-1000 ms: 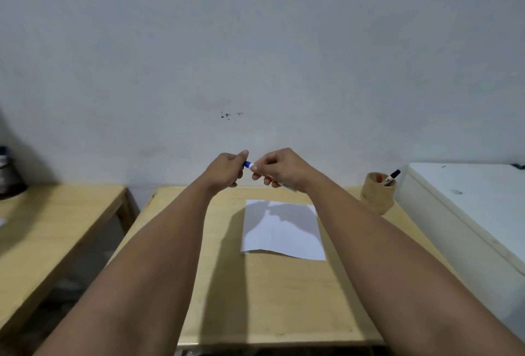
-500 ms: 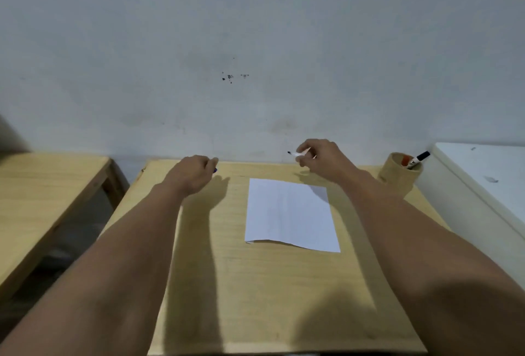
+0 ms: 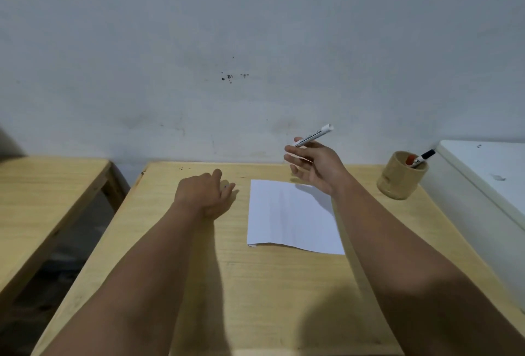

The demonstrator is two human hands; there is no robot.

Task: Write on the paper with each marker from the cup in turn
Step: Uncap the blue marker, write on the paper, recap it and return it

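A blank white paper (image 3: 292, 215) lies on the wooden table (image 3: 227, 284). My right hand (image 3: 314, 166) hovers over the paper's far edge, holding a white marker (image 3: 314, 135) whose rear end points up and right; its tip is hidden by my fingers. My left hand (image 3: 203, 193) rests on the table left of the paper, fingers curled, with a small dark bit, apparently the marker's cap, showing between them. A tan cup (image 3: 397, 182) at the table's far right holds a black-capped marker (image 3: 423, 156) and a red-capped one (image 3: 410, 160).
A white box-like appliance (image 3: 483, 176) stands against the table's right side, just past the cup. A second wooden table (image 3: 42, 185) sits to the left across a gap. A grey wall (image 3: 255, 43) rises right behind the table.
My hands pulled apart after tugging at the marker. The left hand dropped onto the table; the right turned the marker so its rear end points up. The view tilted down.
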